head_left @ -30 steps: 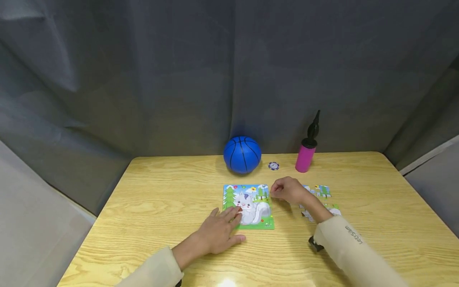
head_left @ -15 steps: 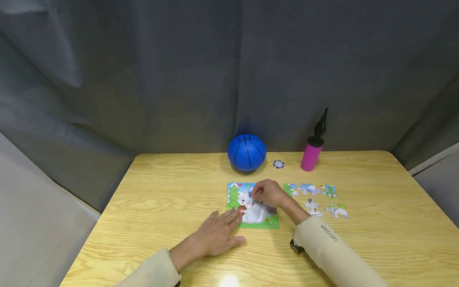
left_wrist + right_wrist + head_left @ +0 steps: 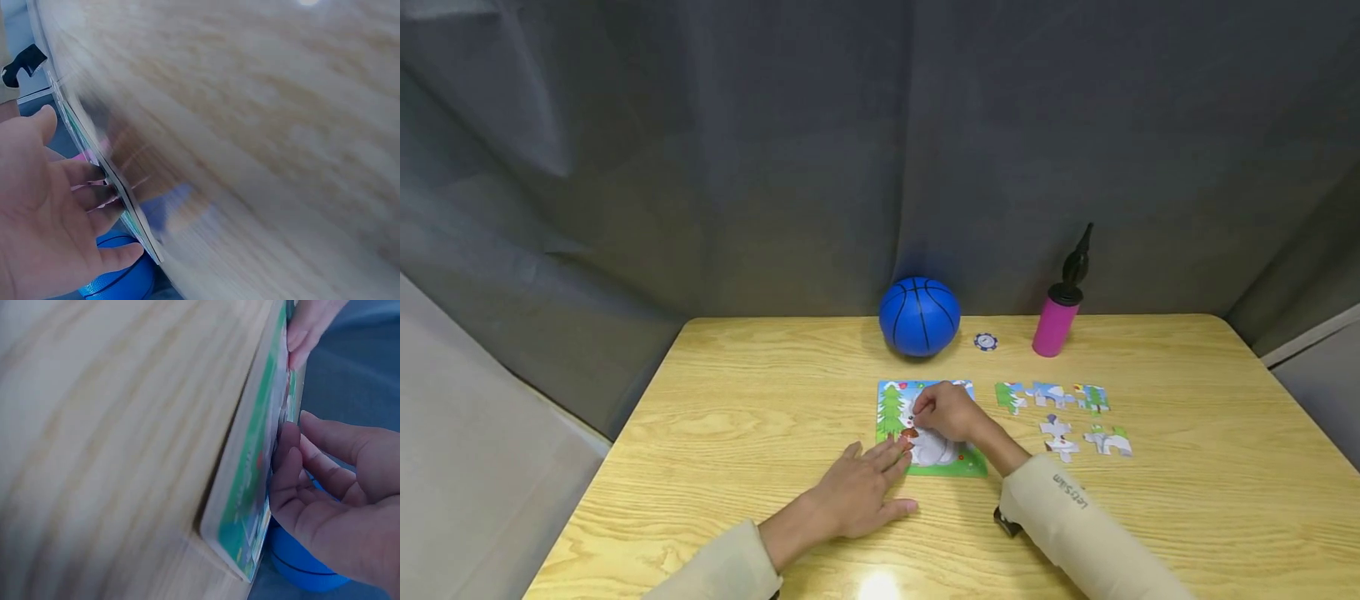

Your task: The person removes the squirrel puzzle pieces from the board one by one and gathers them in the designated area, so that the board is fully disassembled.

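A puzzle board (image 3: 887,425) with a squirrel picture lies on the table in front of me. My left hand (image 3: 859,492) is spread flat, its fingertips resting on the board's lower left edge. In the left wrist view the fingers (image 3: 87,194) lie along the board edge. My right hand (image 3: 953,414) is over the middle of the board, fingers curled and fingertips down on the picture. The right wrist view shows its curled fingers (image 3: 289,475) touching the board's surface; whether a piece is between them is hidden. Several loose puzzle pieces (image 3: 1060,437) lie to the right.
A blue ball (image 3: 919,317) with black lines stands at the back of the table, by the dark curtain (image 3: 790,167). Right of it are a poker chip (image 3: 986,342) and a pink and black hand pump (image 3: 1057,321) standing upright. The wooden tabletop (image 3: 752,392) extends on both sides.
My right hand has moved left from beside the board onto its middle, uncovering the loose pieces on the right. The left hand stays on the board. The head view has shifted slightly.
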{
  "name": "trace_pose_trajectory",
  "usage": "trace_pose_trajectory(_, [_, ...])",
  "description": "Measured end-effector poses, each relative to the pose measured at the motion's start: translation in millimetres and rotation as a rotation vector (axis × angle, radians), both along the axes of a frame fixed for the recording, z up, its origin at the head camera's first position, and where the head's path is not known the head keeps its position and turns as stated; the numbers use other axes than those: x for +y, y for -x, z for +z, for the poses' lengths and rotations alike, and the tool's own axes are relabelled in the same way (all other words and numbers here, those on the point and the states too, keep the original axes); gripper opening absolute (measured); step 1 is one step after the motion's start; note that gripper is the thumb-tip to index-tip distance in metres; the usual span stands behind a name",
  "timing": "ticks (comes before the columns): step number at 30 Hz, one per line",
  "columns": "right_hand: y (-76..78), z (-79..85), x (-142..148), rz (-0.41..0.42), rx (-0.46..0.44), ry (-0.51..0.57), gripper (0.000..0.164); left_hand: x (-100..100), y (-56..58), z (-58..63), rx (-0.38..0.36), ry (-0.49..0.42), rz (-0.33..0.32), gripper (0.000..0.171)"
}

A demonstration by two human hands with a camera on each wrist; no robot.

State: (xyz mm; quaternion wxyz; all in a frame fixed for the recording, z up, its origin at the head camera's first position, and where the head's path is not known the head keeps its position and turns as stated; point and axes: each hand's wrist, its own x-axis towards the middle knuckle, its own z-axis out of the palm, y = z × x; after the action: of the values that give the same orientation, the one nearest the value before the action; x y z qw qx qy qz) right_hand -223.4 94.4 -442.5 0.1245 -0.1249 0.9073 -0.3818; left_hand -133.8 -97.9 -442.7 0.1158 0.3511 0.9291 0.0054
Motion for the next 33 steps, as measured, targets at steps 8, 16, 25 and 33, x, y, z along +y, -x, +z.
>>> trace_pose_trajectory(8, [-4.0, 0.8, -5.6, -0.028, -0.009, 0.002, 0.007, 3.1, -0.4, 4.6, 0.007, 0.037, 0.012, 0.073])
trace_pose_trajectory(16, [-4.0, 2.4, -6.5, -0.030, -0.050, 0.001, 0.015, 6.1, -2.1, 8.7, -0.003, 0.054, 0.029, 0.074])
trace_pose_trajectory(25, [-1.7, -1.7, -5.3, -0.008, -0.004, -0.003, 0.010, 6.5, -2.4, 8.5, -0.011, 0.059, 0.027, 0.074])
trace_pose_trajectory(33, [2.8, -2.6, -11.1, -0.034, 0.025, -0.001, 0.004, 6.2, -2.1, 7.8, -0.005, 0.064, 0.019, 0.073])
